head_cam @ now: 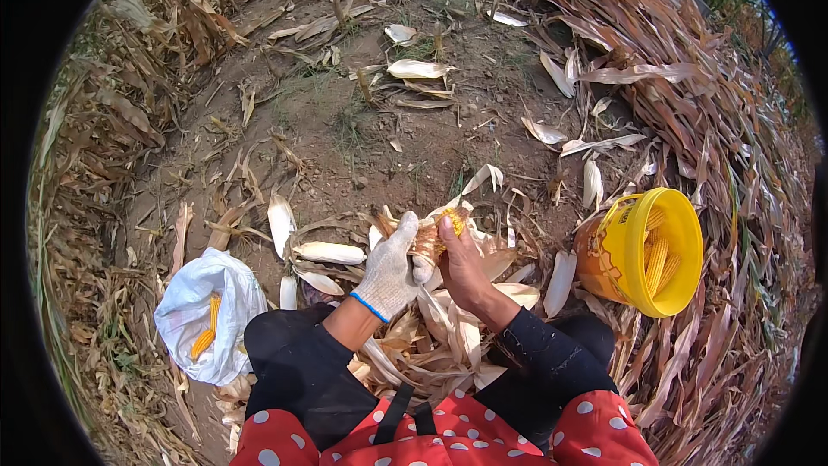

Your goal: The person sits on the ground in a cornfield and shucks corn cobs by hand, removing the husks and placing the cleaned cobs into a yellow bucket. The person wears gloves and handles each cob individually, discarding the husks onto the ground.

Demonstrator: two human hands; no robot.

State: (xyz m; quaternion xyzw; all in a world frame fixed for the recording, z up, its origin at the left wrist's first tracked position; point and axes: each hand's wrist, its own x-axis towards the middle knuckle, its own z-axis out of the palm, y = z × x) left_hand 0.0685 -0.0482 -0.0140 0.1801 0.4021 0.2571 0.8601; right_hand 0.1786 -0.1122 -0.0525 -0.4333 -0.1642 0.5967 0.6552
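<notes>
My left hand (389, 275), in a knitted work glove with a blue cuff edge, grips a corn cob (427, 243) from its left side. My bare right hand (464, 268) holds the same cob from the right, thumb up near its far end. Yellow kernels show at that end, while the middle looks reddish-brown and partly stripped or damaged; I cannot tell which. Dry husk leaves surround the cob and hang below my hands. Beneath them, a heap of loose husks (446, 336) lies between my knees.
At right, a yellow plastic bucket (669, 301) leans towards me with several husked cobs (658, 262) inside. A white woven sack (178, 310) at left holds yellow cobs (206, 340). Unhusked ears (330, 252) lie before me on bare soil (310, 149). Cut corn stalks (673, 90) are piled along the right.
</notes>
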